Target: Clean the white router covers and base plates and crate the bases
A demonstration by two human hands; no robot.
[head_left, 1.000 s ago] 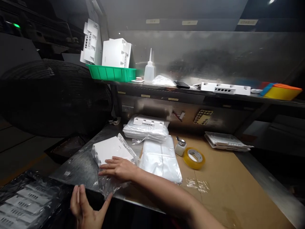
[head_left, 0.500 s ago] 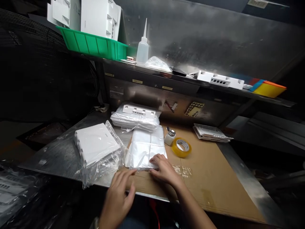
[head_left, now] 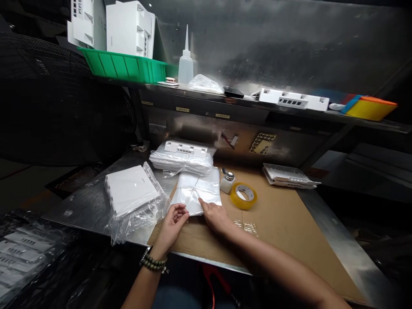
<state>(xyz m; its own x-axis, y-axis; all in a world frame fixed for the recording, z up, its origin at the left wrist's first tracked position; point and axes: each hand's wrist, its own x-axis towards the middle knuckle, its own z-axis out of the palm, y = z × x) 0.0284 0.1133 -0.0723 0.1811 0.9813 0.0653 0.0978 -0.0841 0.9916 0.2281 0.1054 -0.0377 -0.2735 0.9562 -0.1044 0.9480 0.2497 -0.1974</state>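
A stack of clear plastic bags (head_left: 201, 186) lies flat on the cardboard sheet in front of me. My left hand (head_left: 174, 223) is at its near left corner, fingers curled and thumb drawn in against the bag's edge. My right hand (head_left: 215, 216) rests on the near right part of the stack, palm down, with the index finger stretched over the film. To the left, a white router-like box (head_left: 131, 191) lies partly inside a crinkled clear bag (head_left: 138, 223). Behind the stack, another white device (head_left: 186, 149) sits on a thicker pile of bags (head_left: 180, 163).
A pump bottle (head_left: 227, 183) and a yellow tape roll (head_left: 243, 196) stand right of the stack on cardboard (head_left: 280, 231). Farther right lie bagged flat items (head_left: 289, 176). The shelf above bears a green basket (head_left: 128, 68), a squeeze bottle (head_left: 186, 71) and a yellow box (head_left: 370, 107).
My left hand has moved up to the bags' near edge and its fingers have curled in. My right hand's index finger is now stretched out on the film. The camera view has shifted slightly.
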